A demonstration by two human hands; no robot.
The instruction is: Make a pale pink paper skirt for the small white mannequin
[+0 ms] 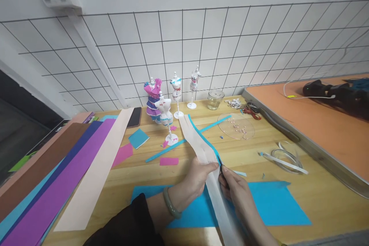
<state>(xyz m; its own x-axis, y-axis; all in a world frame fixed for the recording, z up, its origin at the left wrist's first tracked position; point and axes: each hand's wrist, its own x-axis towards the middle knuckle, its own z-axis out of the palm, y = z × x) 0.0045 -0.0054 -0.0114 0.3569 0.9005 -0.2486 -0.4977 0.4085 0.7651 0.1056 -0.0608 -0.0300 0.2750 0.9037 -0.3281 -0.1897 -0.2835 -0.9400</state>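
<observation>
My left hand [198, 177] pinches a long pale strip of crepe-like paper [198, 144] with a bright blue edging [204, 136] along its right side. Close beside it, my right hand [236, 188] is closed on small dark scissors [220, 160], mostly hidden by the fingers. The blades meet the blue edging near my left thumb. The strip runs from the dress forms down past both hands toward me. Under the hands lies a bright blue sheet [276, 203]. A narrow blue strip [167, 151] crosses the table behind the pale strip.
Several small white dress forms [165, 113] stand at the back, one in a layered dress [152, 102]. Coloured paper sheets [60, 184] and a phone [134, 117] lie left. Rightward are a glass cup [215, 100], a clear disc with beads [236, 126], coiled ribbon [286, 160] and an orange board [323, 123].
</observation>
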